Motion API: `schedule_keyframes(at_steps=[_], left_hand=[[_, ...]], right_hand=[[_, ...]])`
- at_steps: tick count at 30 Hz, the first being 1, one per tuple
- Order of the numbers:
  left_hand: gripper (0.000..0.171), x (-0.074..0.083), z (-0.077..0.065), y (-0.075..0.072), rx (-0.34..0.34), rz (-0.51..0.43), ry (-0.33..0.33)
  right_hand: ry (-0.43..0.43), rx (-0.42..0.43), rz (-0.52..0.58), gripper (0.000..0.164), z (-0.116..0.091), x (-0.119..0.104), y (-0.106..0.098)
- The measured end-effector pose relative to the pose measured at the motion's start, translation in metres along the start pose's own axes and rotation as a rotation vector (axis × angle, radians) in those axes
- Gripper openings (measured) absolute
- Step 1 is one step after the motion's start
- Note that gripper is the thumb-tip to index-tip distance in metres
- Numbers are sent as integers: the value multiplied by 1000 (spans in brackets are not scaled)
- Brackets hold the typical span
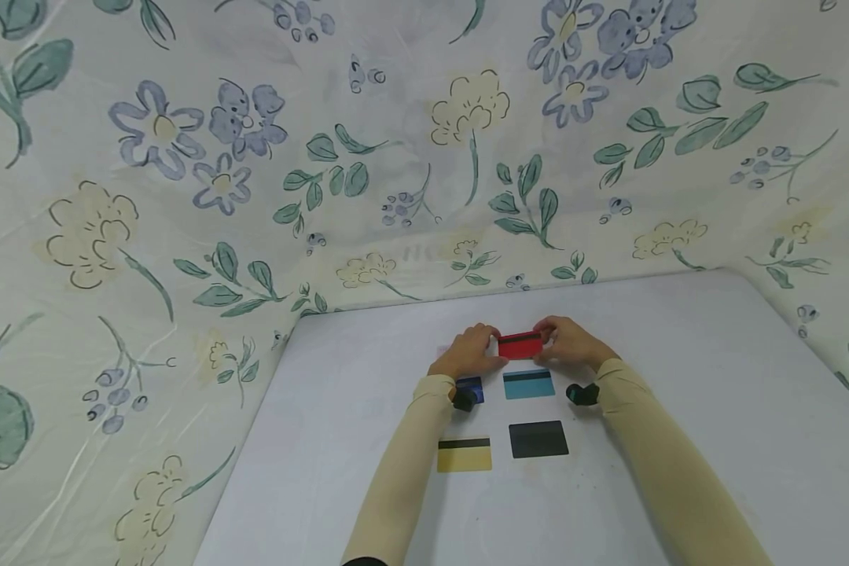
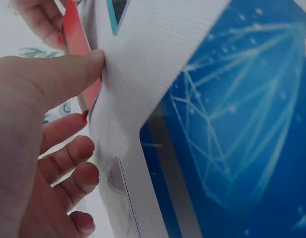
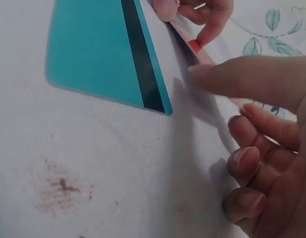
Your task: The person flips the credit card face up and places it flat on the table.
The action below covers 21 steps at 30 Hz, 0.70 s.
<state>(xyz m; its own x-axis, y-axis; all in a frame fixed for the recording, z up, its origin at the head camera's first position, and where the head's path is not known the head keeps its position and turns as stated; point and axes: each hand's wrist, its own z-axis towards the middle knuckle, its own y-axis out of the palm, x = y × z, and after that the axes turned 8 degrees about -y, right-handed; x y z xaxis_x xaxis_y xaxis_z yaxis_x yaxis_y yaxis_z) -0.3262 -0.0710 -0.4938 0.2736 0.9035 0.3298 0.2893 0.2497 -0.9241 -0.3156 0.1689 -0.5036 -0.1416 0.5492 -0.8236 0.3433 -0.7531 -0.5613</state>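
Observation:
A red card with a dark stripe [image 1: 520, 351] is held by both hands at the far part of the white table. My left hand [image 1: 470, 353] pinches its left end between thumb and index finger, the other fingers loosely bent. The right hand [image 1: 575, 343] pinches the opposite end the same way. In the left wrist view the red card [image 2: 78, 42] stands tilted on edge. Just nearer lies a teal card [image 1: 529, 385], large in the right wrist view. A blue card [image 2: 242, 124] lies below my left wrist, partly hidden by it in the head view.
Closer in lie a yellow card [image 1: 464, 456] and a black card [image 1: 538, 440], side by side. A pale card [image 2: 122, 198] lies beside the left hand, mostly hidden from the head view. Flowered cloth [image 1: 396, 173] rises behind the white table [image 1: 339, 440].

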Motion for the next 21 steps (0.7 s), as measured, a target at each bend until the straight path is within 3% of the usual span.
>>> schedule_keyframes(at_steps=[21], left_hand=[[64,16,8,3,27,39,37]], right_hand=[[-93,26,27,60,-4,0,3]])
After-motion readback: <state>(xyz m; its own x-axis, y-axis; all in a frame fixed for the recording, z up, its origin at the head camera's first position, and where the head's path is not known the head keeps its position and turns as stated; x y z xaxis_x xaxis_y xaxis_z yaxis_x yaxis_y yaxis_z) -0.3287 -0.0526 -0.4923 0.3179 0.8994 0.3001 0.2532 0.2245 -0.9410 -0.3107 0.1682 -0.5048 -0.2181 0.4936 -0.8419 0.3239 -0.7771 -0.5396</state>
